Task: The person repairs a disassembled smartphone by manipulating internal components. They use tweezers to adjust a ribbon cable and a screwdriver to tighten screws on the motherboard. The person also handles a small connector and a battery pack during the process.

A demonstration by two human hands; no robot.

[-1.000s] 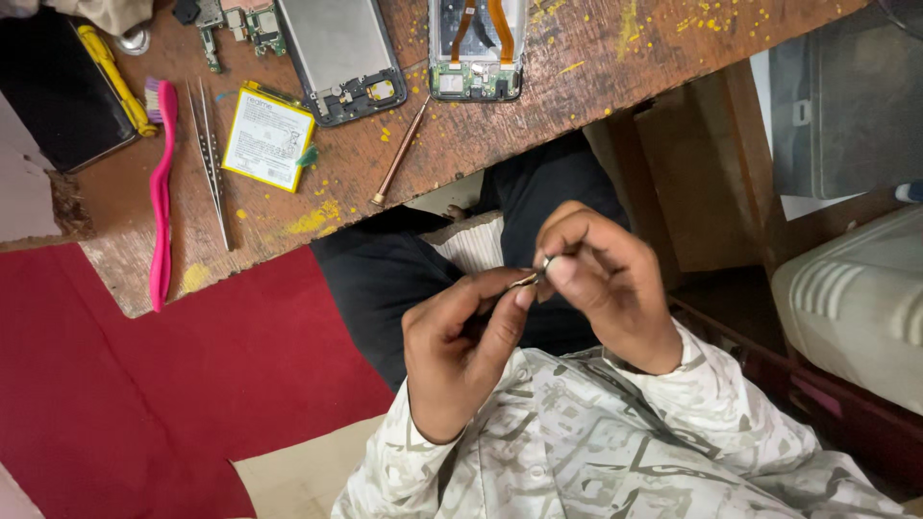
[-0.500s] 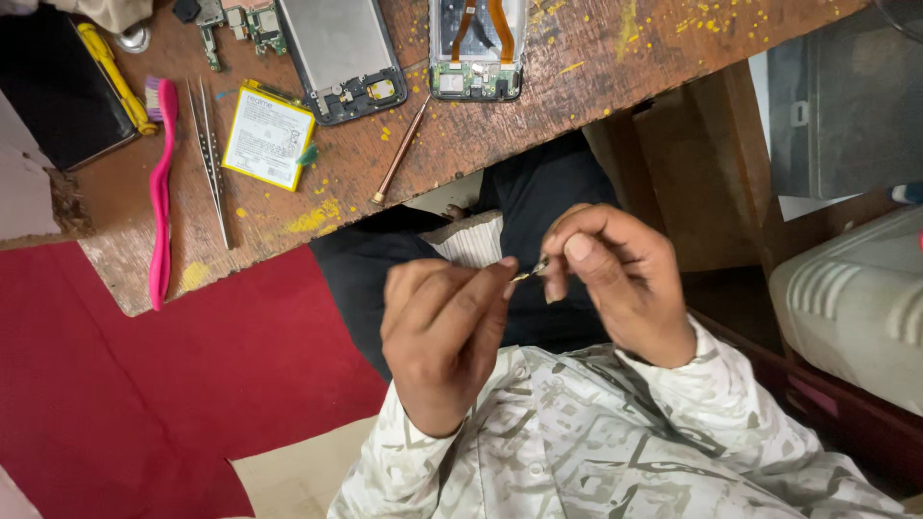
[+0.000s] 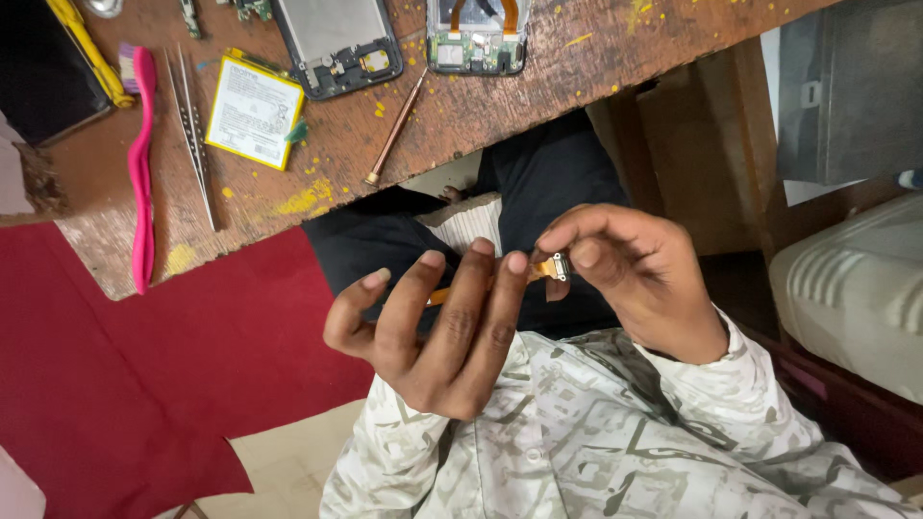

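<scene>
A thin orange flex cable with a small metal connector at its end is held over my lap, below the table edge. My right hand pinches the connector end between thumb and fingertips. My left hand is back-up with its fingers stretched out over the strip. The orange strip shows between those fingers; the thumb is hidden behind it. Both sleeves are a pale patterned shirt.
A worn wooden table carries a pink brush, tweezers, a yellow-edged battery, two opened phone bodies and a copper-coloured screwdriver. Red cloth lies left; a white ribbed case stands right.
My left hand's fingers have straightened and spread from a curled pinch. The orange strip now shows more between the hands. My right hand keeps its pinch on the connector.
</scene>
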